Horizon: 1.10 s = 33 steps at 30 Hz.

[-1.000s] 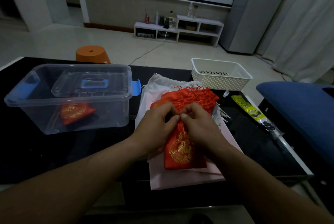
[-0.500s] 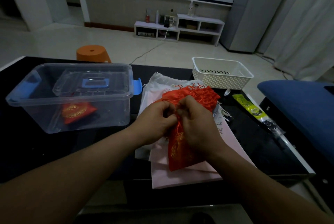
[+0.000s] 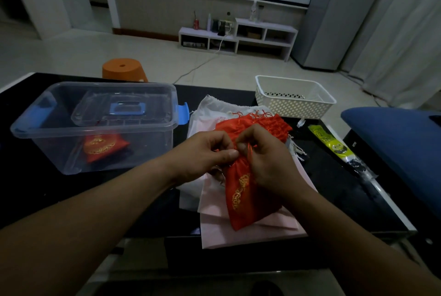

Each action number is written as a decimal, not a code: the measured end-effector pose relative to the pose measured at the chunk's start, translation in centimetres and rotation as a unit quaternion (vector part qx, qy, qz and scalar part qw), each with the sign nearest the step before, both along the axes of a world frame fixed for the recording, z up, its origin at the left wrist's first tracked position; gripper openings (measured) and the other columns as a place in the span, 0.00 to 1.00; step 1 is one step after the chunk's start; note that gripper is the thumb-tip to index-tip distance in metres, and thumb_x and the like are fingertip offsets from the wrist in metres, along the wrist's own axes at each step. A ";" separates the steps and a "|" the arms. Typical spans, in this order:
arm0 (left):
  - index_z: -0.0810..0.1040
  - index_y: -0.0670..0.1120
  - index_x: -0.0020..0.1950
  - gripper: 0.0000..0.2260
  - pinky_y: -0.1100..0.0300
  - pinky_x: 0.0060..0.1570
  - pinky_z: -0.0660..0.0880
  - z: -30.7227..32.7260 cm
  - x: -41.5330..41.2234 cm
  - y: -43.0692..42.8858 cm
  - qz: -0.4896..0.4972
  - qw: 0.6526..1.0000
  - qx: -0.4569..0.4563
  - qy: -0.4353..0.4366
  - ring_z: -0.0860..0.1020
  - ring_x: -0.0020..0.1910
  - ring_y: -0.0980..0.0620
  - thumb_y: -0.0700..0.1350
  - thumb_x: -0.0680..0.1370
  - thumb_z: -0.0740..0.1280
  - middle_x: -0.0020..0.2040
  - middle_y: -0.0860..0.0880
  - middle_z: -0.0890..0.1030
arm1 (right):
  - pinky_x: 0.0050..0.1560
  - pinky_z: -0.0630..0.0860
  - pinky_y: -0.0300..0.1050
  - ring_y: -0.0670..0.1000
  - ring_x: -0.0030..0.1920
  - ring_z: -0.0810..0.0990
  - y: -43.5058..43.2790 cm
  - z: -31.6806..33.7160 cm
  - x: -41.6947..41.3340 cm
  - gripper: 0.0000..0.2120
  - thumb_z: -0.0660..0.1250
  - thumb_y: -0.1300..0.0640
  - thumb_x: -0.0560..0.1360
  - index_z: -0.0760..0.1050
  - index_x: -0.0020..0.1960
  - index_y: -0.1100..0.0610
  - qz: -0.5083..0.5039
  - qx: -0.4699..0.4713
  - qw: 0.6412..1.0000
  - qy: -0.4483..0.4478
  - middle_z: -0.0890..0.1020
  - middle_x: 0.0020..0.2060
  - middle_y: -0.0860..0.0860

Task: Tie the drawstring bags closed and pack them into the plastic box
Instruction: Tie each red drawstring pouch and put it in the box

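Head view: your left hand (image 3: 205,152) and your right hand (image 3: 265,157) meet at the top of a red bag (image 3: 243,198), in the middle of the dark surface (image 3: 71,190). The fingers of both hands are curled and pinch the thin red cord (image 3: 249,152) at the bag's neck. The bag's bottom end lies over some pink bags (image 3: 250,231). A pile of red bags (image 3: 269,126) sits just behind your hands. The plastic box (image 3: 47,152) stands on the left with a packed bag (image 3: 105,146) inside. A white basket (image 3: 293,104) is far right.
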<state>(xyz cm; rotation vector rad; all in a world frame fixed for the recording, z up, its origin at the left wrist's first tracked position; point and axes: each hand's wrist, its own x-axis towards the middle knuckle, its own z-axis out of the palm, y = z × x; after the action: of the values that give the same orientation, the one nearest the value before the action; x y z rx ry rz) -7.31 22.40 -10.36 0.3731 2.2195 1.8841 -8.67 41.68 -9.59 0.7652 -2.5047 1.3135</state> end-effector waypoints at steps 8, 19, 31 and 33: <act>0.73 0.38 0.51 0.09 0.51 0.43 0.82 0.0 0.0 0.0 0.013 1.000 -0.004 0.016 0.82 0.41 0.47 0.44 0.83 0.66 0.42 0.47 0.82 | 0.46 0.74 0.41 0.42 0.43 0.78 0.5 -0.1 -0.2 0.07 0.68 0.63 0.79 0.75 0.48 0.52 -0.021 -0.004 1.000 0.007 0.80 0.40 0.44; 0.76 0.49 0.49 0.05 0.49 0.47 0.84 0.2 0.4 -0.5 0.054 0.978 -0.170 0.112 0.84 0.43 0.52 0.45 0.85 0.64 0.44 0.48 0.83 | 0.42 0.69 0.26 0.37 0.44 0.79 0.3 -0.1 -0.3 0.06 0.66 0.64 0.81 0.76 0.48 0.54 -0.097 -0.034 0.995 0.001 0.82 0.40 0.44; 0.79 0.42 0.63 0.10 0.47 0.55 0.84 -0.5 1.0 1.4 0.101 0.992 0.047 -0.064 0.86 0.53 0.44 0.44 0.84 0.66 0.53 0.43 0.87 | 0.53 0.79 0.45 0.46 0.53 0.83 0.1 0.4 -0.9 0.08 0.66 0.49 0.82 0.77 0.59 0.48 -0.087 -0.107 0.979 -0.150 0.84 0.51 0.47; 0.79 0.44 0.62 0.08 0.55 0.48 0.84 0.0 1.3 1.4 0.099 0.993 0.046 -0.045 0.86 0.51 0.48 0.44 0.85 0.65 0.51 0.45 0.87 | 0.52 0.82 0.50 0.53 0.54 0.86 0.4 1.0 -0.7 0.11 0.66 0.47 0.82 0.80 0.61 0.51 -0.041 -0.133 0.953 -0.269 0.86 0.52 0.52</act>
<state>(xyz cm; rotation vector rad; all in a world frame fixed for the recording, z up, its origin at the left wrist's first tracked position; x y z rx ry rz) -5.98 23.80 -10.33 0.0810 2.1860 2.0622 -9.39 42.07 -8.58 0.2586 -2.6085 1.9926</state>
